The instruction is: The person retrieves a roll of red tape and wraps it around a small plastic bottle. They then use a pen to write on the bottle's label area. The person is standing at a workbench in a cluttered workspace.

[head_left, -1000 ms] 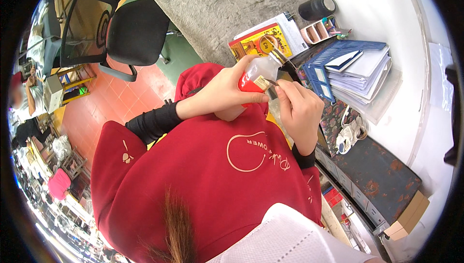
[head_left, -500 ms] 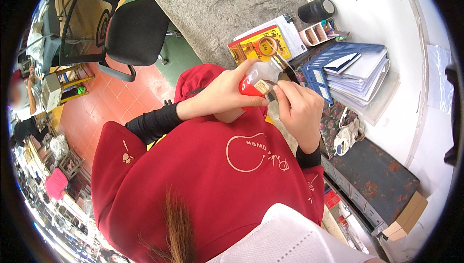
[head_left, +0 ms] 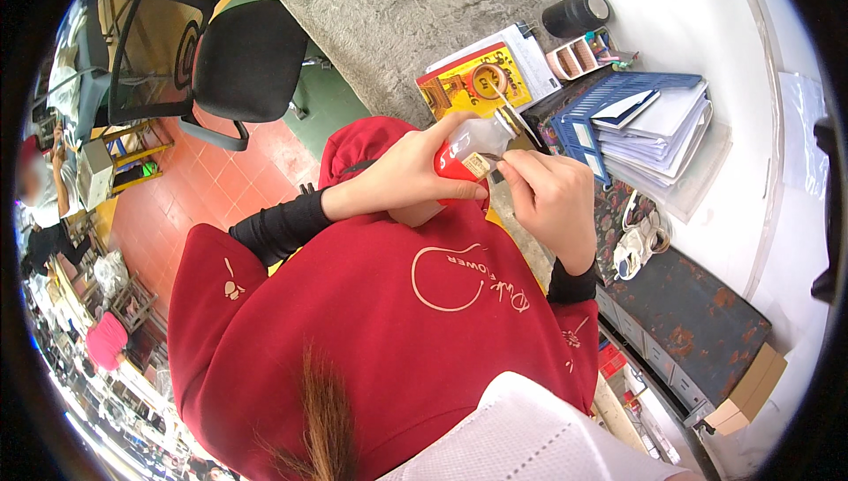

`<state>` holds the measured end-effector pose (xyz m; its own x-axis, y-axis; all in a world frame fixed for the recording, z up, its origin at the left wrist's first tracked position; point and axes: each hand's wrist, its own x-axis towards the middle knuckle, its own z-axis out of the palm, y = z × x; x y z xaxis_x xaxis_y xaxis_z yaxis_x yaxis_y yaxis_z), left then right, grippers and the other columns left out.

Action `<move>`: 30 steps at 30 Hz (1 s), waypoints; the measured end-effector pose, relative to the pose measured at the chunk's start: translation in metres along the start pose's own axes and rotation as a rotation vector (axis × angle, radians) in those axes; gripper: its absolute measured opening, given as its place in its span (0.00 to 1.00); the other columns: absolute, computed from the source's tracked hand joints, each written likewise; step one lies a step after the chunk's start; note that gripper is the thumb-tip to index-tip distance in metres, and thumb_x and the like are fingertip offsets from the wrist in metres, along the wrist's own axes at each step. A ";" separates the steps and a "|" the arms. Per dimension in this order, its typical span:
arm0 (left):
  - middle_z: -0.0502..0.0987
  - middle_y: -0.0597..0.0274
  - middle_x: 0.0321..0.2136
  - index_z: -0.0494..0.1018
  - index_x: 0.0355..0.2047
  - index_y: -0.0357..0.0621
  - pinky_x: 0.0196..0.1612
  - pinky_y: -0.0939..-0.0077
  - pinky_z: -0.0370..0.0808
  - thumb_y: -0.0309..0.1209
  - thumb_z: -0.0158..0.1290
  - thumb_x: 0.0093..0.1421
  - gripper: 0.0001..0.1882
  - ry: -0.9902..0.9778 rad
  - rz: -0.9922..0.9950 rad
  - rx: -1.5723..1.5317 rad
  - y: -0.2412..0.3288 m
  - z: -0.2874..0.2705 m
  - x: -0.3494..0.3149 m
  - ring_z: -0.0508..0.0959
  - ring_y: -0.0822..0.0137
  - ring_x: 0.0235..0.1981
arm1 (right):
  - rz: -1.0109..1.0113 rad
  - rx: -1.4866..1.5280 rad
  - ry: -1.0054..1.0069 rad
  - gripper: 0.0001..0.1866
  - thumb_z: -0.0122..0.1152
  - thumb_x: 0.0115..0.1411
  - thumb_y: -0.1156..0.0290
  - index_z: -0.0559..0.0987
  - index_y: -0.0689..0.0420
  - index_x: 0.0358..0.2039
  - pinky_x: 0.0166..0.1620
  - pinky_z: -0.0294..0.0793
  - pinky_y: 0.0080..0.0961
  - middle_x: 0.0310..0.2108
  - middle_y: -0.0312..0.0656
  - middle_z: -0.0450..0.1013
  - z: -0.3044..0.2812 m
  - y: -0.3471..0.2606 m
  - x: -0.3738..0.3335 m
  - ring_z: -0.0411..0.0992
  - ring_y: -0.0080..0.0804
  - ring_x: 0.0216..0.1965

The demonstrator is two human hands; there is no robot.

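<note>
While the left hand (head_left: 415, 167) wraps around one smooth, cloudy bottle (head_left: 482, 135), I see the right hand (head_left: 555, 196) pinching one thin, dark strip (head_left: 489, 156).

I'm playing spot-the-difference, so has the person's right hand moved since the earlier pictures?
Yes, slightly: the wrist end of the right hand has swung toward the picture's right, nearer the black cabinet.

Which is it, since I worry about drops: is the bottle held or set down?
Held: the left hand wraps around the bottle, hiding part of it.
</note>
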<state>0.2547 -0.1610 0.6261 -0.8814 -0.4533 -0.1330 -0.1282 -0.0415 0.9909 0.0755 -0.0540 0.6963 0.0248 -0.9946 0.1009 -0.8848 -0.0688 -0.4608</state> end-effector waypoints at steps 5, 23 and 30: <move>0.80 0.48 0.35 0.61 0.58 0.39 0.39 0.68 0.77 0.42 0.68 0.47 0.42 0.012 0.036 0.018 -0.005 0.002 -0.002 0.82 0.56 0.36 | -0.025 -0.024 -0.031 0.04 0.62 0.56 0.72 0.78 0.60 0.29 0.25 0.68 0.34 0.22 0.42 0.76 -0.004 0.001 0.001 0.73 0.40 0.20; 0.77 0.53 0.44 0.58 0.62 0.34 0.50 0.73 0.73 0.35 0.70 0.47 0.46 -0.085 -0.095 -0.028 -0.001 -0.003 -0.004 0.78 0.67 0.46 | -0.041 -0.036 -0.113 0.04 0.63 0.54 0.71 0.80 0.57 0.29 0.24 0.69 0.34 0.21 0.43 0.76 -0.013 0.000 0.005 0.72 0.42 0.20; 0.79 0.50 0.33 0.61 0.58 0.38 0.39 0.71 0.76 0.39 0.68 0.47 0.42 -0.030 0.000 -0.029 -0.006 0.000 -0.004 0.81 0.61 0.34 | -0.050 -0.067 -0.164 0.05 0.63 0.54 0.70 0.80 0.57 0.29 0.25 0.69 0.35 0.21 0.43 0.76 -0.018 0.001 0.007 0.72 0.42 0.20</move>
<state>0.2588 -0.1588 0.6202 -0.8945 -0.4269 -0.1329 -0.1149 -0.0678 0.9911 0.0665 -0.0597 0.7119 0.1400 -0.9898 -0.0255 -0.9097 -0.1184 -0.3981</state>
